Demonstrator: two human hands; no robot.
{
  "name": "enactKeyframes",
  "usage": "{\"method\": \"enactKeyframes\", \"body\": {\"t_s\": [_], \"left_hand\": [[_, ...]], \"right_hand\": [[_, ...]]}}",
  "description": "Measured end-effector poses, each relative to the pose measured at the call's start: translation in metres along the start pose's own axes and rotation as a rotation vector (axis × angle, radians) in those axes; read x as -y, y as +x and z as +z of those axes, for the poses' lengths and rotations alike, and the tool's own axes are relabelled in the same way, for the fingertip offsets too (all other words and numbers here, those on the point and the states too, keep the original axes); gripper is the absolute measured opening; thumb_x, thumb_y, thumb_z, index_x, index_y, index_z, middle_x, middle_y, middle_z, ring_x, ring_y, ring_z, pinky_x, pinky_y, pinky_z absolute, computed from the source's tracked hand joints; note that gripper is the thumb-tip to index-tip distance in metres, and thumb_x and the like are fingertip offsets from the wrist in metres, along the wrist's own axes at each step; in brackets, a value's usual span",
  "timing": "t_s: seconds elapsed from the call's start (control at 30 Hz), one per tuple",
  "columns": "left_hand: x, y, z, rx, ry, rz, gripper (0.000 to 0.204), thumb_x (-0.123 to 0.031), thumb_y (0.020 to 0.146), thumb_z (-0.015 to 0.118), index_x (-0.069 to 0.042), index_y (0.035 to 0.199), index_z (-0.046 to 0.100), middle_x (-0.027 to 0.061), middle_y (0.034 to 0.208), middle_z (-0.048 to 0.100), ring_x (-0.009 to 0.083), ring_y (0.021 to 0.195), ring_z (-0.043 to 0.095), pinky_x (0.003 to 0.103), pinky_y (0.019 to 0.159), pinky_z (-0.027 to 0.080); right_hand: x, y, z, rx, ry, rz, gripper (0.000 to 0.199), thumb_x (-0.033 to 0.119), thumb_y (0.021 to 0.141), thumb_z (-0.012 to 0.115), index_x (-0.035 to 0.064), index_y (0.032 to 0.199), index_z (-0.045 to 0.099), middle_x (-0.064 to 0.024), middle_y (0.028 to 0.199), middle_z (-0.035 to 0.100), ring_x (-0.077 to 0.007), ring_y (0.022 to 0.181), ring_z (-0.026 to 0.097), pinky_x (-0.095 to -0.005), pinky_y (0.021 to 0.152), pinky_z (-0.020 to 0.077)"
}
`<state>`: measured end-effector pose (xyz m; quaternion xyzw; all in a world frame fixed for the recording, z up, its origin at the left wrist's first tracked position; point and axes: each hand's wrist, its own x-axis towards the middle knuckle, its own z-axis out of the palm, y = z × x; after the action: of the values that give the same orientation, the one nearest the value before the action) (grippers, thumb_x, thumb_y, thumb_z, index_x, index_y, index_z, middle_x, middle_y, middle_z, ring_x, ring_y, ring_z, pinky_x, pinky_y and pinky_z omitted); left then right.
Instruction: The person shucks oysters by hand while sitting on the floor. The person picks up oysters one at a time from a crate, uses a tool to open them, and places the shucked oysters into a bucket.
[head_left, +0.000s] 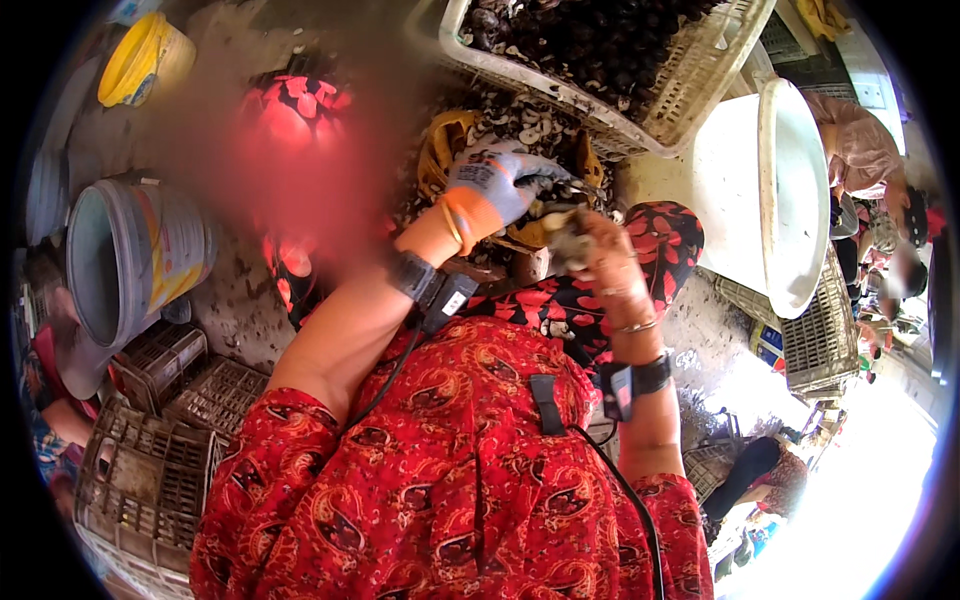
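My left hand, in a grey glove with an orange cuff, reaches over a yellow container. Its fingers are closed round something small and dark, perhaps a shell, partly hidden by the glove. Close beside it on the right, my bare right hand has its fingers bent together. At its fingertips is a blurred, brownish-grey piece, whose kind I cannot make out. Pale and dark shell-like bits fill the yellow container and lie scattered around it, below both hands and between my knees.
A pale plastic crate heaped with dark shells stands ahead. At right is a large white tub; at left are a grey bucket, a yellow bucket and brown crates. Other people work farther right.
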<state>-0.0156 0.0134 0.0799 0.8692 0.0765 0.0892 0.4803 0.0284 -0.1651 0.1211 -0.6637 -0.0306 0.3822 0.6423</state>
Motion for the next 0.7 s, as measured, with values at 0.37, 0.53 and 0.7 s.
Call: {"method": "enactKeyframes", "body": {"t_s": [0.37, 0.53, 0.7], "left_hand": [[0.055, 0.012, 0.027, -0.112, -0.471, 0.013, 0.020, -0.012, 0.074, 0.066, -0.012, 0.094, 0.067, 0.0057, 0.085, 0.062, 0.0233, 0.077, 0.058, 0.034, 0.074, 0.045], [0.017, 0.009, 0.011, -0.111, -0.088, 0.544, 0.023, -0.007, 0.073, 0.065, -0.014, 0.095, 0.068, 0.0054, 0.084, 0.062, 0.0226, 0.078, 0.058, 0.033, 0.069, 0.047], [0.024, 0.012, 0.004, -0.114, -0.228, 0.279, 0.028, -0.005, 0.068, 0.066, -0.018, 0.092, 0.068, 0.0045, 0.081, 0.061, 0.0203, 0.078, 0.056, 0.032, 0.075, 0.043]], "right_hand": [[0.013, 0.009, 0.013, -0.142, -0.025, -0.120, 0.034, -0.008, 0.073, 0.061, -0.0048, 0.106, 0.053, -0.0100, 0.097, 0.061, -0.0171, 0.083, 0.062, -0.0248, 0.074, 0.0512], [0.008, 0.008, -0.003, -0.074, 0.093, -0.272, 0.034, -0.006, 0.073, 0.062, -0.0025, 0.106, 0.054, -0.0078, 0.096, 0.062, -0.0145, 0.085, 0.060, -0.0240, 0.075, 0.0500], [0.023, 0.001, 0.017, -0.174, 0.000, -0.203, 0.036, -0.005, 0.074, 0.064, -0.0025, 0.107, 0.053, -0.0071, 0.094, 0.062, -0.0137, 0.084, 0.060, -0.0242, 0.076, 0.0491]]}}
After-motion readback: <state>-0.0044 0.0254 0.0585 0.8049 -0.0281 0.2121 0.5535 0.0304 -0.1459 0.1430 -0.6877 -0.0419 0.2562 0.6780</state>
